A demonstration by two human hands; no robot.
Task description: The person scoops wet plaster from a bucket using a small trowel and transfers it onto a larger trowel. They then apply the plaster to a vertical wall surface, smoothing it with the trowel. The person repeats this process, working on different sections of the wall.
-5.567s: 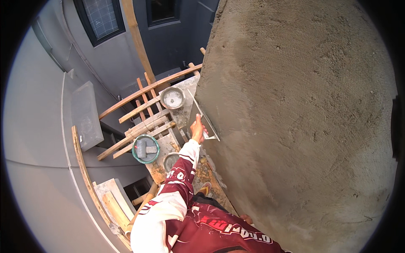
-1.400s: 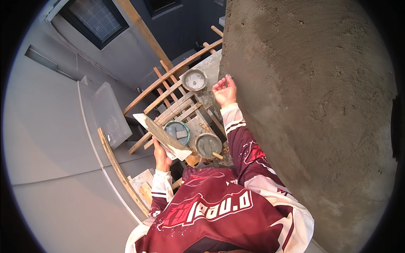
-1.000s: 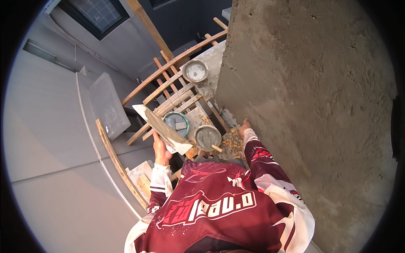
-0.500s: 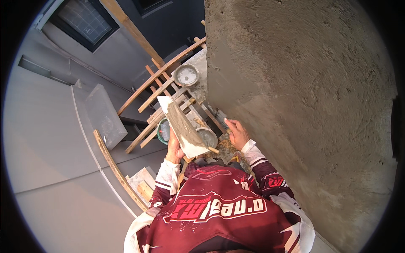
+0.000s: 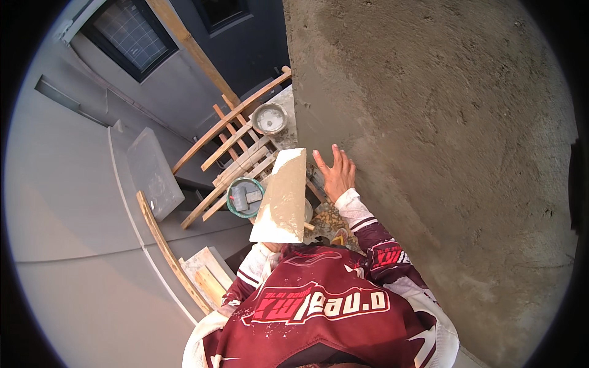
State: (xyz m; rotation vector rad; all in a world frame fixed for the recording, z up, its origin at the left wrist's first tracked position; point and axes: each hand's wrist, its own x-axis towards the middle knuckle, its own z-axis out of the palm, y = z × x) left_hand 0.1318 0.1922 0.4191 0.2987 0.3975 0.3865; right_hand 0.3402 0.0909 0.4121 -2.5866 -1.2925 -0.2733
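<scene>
A long white plastering float point(image 5: 283, 195), its broad face smeared with wet mortar, is held up in front of me. My left hand point(image 5: 273, 246) grips it from beneath; the float hides most of that hand. To the right of the float, my right hand point(image 5: 338, 175) is raised with fingers spread and nothing in it. It appears close to the mortared wall point(image 5: 429, 153), but I cannot tell whether it touches. The wall is smoother along its left edge and rougher farther right.
A round tub point(image 5: 269, 119) stands on the far planks. Left of the float is a green-rimmed bucket point(image 5: 245, 197) with grey tools inside. Wooden poles point(image 5: 227, 141) cross the scaffold. Grey panels point(image 5: 80, 202) line the left side, with a timber strip point(image 5: 175, 260).
The float has swung round to the right and its broad face now shows more fully. My right hand has moved up and slightly left, its fingers spreading. The green-rimmed bucket has come into fuller view.
</scene>
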